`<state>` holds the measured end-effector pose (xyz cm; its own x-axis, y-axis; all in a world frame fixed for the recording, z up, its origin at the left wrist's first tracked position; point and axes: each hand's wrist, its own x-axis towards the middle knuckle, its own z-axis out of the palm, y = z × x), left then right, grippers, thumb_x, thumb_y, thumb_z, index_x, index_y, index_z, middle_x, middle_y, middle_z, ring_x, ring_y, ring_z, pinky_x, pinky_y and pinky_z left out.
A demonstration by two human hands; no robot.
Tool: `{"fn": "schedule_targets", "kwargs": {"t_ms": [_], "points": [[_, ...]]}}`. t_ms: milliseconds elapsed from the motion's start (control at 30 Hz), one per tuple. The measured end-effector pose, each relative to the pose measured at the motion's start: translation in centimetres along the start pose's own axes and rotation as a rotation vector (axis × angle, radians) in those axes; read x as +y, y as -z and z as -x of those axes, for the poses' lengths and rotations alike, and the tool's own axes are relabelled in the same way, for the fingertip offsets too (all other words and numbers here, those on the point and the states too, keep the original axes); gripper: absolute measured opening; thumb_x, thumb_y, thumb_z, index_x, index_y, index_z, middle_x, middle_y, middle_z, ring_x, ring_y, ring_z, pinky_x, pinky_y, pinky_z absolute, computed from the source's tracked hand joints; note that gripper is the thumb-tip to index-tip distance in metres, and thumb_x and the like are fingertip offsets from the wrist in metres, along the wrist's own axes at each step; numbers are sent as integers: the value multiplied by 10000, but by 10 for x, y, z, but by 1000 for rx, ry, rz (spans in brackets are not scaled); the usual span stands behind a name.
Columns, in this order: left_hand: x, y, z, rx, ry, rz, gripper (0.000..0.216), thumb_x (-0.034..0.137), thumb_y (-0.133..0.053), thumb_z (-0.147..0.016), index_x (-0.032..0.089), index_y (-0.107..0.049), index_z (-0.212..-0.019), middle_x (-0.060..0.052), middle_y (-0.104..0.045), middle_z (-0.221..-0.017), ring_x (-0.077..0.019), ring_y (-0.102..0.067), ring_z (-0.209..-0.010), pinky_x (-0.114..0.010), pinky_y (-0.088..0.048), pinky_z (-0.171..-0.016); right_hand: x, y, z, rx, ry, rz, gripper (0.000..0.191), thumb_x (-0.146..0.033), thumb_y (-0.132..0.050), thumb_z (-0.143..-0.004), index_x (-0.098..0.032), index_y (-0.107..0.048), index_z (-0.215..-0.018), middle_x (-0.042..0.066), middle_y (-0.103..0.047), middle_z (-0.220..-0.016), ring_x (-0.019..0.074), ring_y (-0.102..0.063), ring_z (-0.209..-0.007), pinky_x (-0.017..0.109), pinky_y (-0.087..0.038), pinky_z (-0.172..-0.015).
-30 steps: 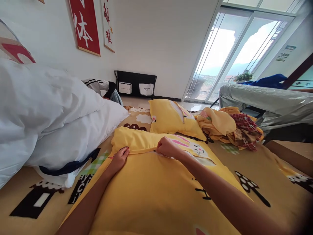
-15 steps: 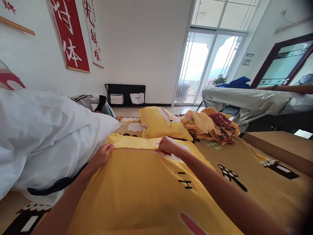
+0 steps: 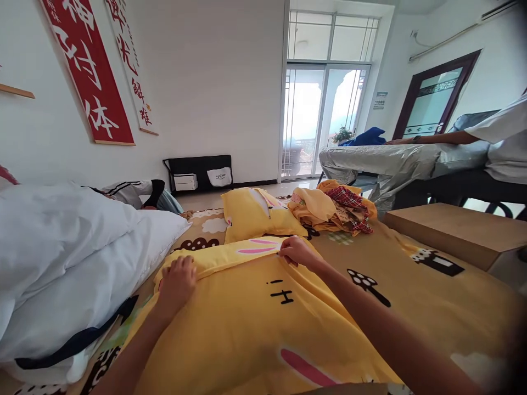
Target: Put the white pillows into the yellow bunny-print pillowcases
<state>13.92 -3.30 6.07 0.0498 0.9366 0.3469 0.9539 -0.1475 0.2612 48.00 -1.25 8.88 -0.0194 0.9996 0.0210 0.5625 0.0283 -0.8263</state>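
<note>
A yellow pillow in a pillowcase (image 3: 230,318) printed with "Hi" and pink rabbit ears lies in front of me. A zip seam (image 3: 239,262) runs across it near its far edge, under a folded flap. My right hand (image 3: 300,252) is closed in a pinch at the right end of this seam, on the small zipper pull, which the fingers mostly hide. At the left end, my left hand (image 3: 179,280) has its bent fingers over the pillowcase, holding the cloth. Just beyond lies a second yellow pillow (image 3: 247,216) with a partly open slit showing white.
White bedding (image 3: 74,252) is heaped on the left. Crumpled yellow and plaid cloth (image 3: 333,206) lies at the back right of the patterned bedsheet (image 3: 395,285). A cardboard box (image 3: 457,227) stands right, near a plastic-covered table (image 3: 379,159) where another person's arm (image 3: 444,137) rests.
My right hand has moved right along the seam, and the white gap beside it no longer shows. My left hand has shifted onto the pillowcase's top. The view has turned right.
</note>
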Motion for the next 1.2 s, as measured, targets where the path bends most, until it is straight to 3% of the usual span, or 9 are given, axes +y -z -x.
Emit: {"fn": "schedule_targets", "kwargs": {"t_ms": [100,200,333,467,600,733,1200], "points": [[79,0,-8,32,-339,17,270,243,-402,-886,152,-556,-1088,-134,-589,-1121,-270,-525,-1091,-424,-392,-936,-6,1,0,0,22,9,207,-64,-497,-626,-174,-487,-451,-64,-468,-324,53,-367,-276,172,-272,-329],[145,-11,-24,-47,-503,54,309,275,-485,-885,133,-547,-1153,-127,-596,-1124,-262,-529,-1085,-391,-401,-937,-10,7,0,4,39,28,206,-73,-509,-633,-176,-495,-454,-64,-473,-325,57,-373,-273,175,-280,-330],[183,-37,-44,-114,-526,86,207,281,-485,-906,149,-611,-1004,-96,-627,-1042,-225,-576,-998,-329,-437,-866,-9,17,3,25,52,52,187,-83,-525,-641,-176,-519,-479,-64,-498,-346,55,-384,-278,174,-275,-333],[180,-54,-48,-172,-552,103,177,238,-447,-919,169,-604,-878,-78,-632,-991,-203,-591,-933,-292,-447,-783,8,25,4,40,20,58,175,-80,-536,-640,-174,-534,-491,-68,-498,-345,57,-381,-272,175,-275,-324],[165,-60,-44,-227,-560,103,127,200,-457,-895,170,-576,-862,-89,-632,-993,-219,-584,-960,-302,-437,-796,36,34,4,61,-57,44,207,-62,-524,-626,-174,-505,-452,-64,-469,-319,60,-373,-263,176,-269,-308],[157,-64,-42,-265,-528,118,103,217,-459,-882,186,-533,-818,-75,-635,-921,-211,-593,-862,-289,-424,-713,57,43,10,80,-104,31,194,-57,-529,-638,-165,-521,-477,-58,-494,-339,56,-392,-279,167,-271,-312],[154,-72,-44,-346,-526,154,74,159,-456,-820,203,-474,-763,-54,-609,-857,-189,-557,-797,-279,-399,-701,86,52,15,138,-155,127,199,-61,-533,-662,-170,-527,-496,-60,-500,-343,59,-405,-280,163,-289,-305]]}}
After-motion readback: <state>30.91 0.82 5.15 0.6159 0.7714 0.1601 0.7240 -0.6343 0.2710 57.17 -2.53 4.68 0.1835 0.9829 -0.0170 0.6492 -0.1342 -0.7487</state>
